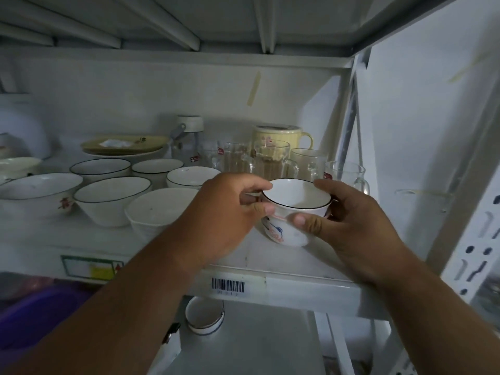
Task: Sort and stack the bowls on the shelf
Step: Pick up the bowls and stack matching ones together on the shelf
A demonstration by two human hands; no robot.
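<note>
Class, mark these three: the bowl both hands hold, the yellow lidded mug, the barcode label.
black-rimmed bowl (pixel 297 194), head view, inner wall.
yellow lidded mug (pixel 278 133), head view, side below lid.
barcode label (pixel 228 285), head view, bars.

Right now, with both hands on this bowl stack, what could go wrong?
1. The black-rimmed bowl sits nested in a printed bowl of another shape; held only by the left hand and right hand at the sides, it may rock or slip.
2. Glass mugs stand crowded right behind; pushing the stack back could knock them.
3. The stack is near the shelf edge, so a slip could drop it.
</note>
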